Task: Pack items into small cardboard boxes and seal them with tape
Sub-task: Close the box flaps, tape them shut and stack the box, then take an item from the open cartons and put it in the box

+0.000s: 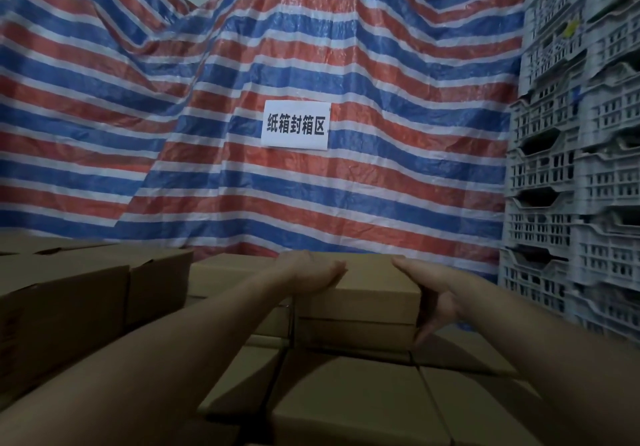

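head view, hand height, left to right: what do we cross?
Larger brown cardboard boxes stacked at left → left hand resting on the top edge of the small brown cardboard box → that small brown cardboard box → right hand against its right side → stacked grey plastic lattice crates.

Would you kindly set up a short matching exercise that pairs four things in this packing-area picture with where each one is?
Things:
1. left hand
2. right hand
3. white paper sign
4. grey plastic crates

Places:
A. stacked at the right edge of the view
B. fixed on the striped tarp
C. against the right side of the top cardboard box
D. resting on the top left edge of that box

Pairs: 1-D, 2-C, 3-B, 4-A
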